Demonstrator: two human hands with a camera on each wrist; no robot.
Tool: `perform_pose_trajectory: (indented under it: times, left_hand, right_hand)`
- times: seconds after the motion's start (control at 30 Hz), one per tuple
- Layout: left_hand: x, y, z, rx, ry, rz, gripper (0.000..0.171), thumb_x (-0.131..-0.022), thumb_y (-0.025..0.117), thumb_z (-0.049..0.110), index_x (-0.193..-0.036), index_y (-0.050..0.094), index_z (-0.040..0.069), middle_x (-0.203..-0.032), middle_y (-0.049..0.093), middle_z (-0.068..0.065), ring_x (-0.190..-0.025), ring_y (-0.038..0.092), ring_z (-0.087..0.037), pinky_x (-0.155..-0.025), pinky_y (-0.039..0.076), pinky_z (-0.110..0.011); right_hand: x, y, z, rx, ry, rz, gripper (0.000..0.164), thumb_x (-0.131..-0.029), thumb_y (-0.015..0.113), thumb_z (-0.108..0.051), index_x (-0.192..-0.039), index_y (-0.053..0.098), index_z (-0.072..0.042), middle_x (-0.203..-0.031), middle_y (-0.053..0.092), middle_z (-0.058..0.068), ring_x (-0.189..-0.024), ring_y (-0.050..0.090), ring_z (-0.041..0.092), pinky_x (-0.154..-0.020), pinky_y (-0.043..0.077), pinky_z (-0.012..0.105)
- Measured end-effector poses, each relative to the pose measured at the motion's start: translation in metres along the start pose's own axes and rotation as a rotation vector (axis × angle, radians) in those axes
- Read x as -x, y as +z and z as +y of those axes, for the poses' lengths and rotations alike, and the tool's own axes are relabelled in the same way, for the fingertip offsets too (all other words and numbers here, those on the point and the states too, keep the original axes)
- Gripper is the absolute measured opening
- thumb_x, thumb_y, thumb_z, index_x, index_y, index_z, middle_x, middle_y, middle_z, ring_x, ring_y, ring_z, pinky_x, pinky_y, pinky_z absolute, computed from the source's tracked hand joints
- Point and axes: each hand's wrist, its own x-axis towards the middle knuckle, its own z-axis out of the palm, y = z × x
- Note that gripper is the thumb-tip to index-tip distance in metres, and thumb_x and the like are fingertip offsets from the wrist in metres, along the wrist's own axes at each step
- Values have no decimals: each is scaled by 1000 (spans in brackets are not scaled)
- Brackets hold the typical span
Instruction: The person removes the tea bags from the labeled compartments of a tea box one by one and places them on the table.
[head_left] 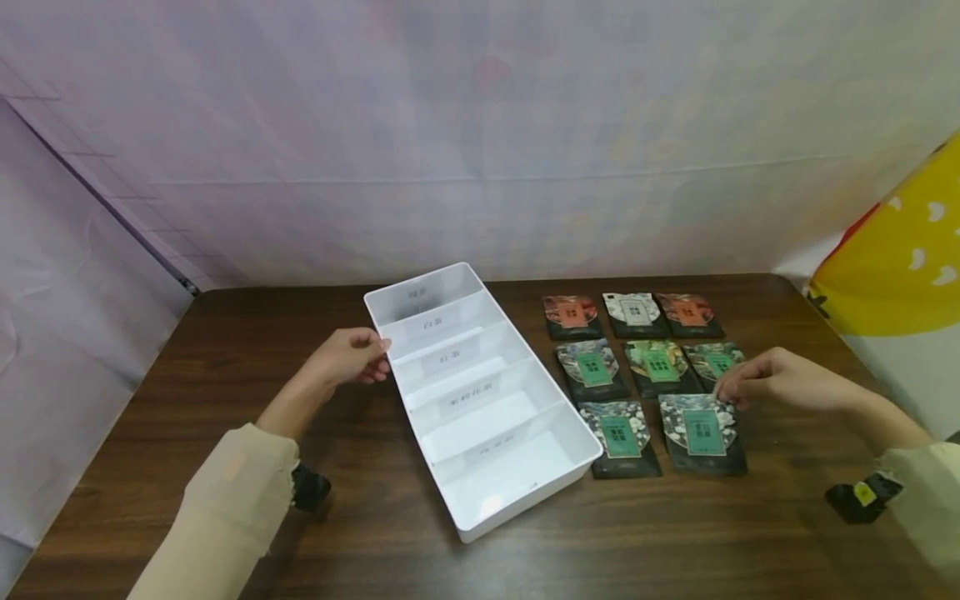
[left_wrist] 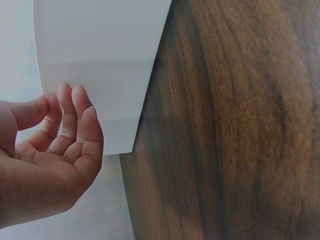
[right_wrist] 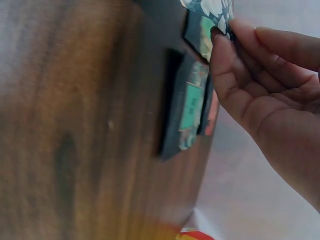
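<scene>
At the table's middle lies a white divided organizer box (head_left: 525, 493), turned at a slant, with several labelled compartments. My left hand (head_left: 348, 357) pinches its left rim between thumb and index finger, while the other fingers curl loosely beside the outer wall (left_wrist: 100, 45). On the right, my right hand (head_left: 783, 382) pinches the upper right corner of a dark packet (head_left: 703, 437) with white floral print and a green label. That packet looks tilted up at its held edge. Only its corner (right_wrist: 212, 7) shows in the right wrist view.
Several similar packets lie in rows right of the box: an orange-labelled one (head_left: 572, 317), a white-labelled one (head_left: 633, 313), and a green-labelled one (head_left: 621, 442) close to the box's edge. Behind the wooden table (head_left: 360, 542) hangs a pale curtain (head_left: 480, 167).
</scene>
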Motion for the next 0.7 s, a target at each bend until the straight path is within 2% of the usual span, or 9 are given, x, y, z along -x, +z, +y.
perform_pose_trajectory:
  times: [0.17, 0.47, 0.7]
  left_hand:
    - [0, 0, 1, -6, 1, 4, 16, -96, 47, 11, -86, 50, -1, -66, 58, -3, -61, 59, -11, -66, 50, -32]
    - [0, 2, -1, 0, 6, 7, 16, -96, 47, 10, -86, 51, -2, -65, 58, -3, -60, 58, -10, -66, 50, -32]
    - [-1, 1, -1, -8, 3, 13, 17, -96, 47, 11, -86, 51, -2, -66, 58, -3, -61, 58, -10, -66, 50, -32]
  right_hand:
    - [-3, 7, 4, -47, 32, 1, 20, -93, 48, -3, -94, 65, 6, -99, 64, 16, -83, 62, 11, -67, 53, 35]
    - [-5, 13, 8, -39, 64, 5, 20, -93, 47, -2, -95, 65, 9, -100, 62, 23, -82, 61, 8, -66, 53, 32]
    - [-7, 14, 7, -70, 119, -6, 23, -94, 46, -4, -101, 62, 12, -107, 58, 29, -86, 60, 5, -69, 52, 32]
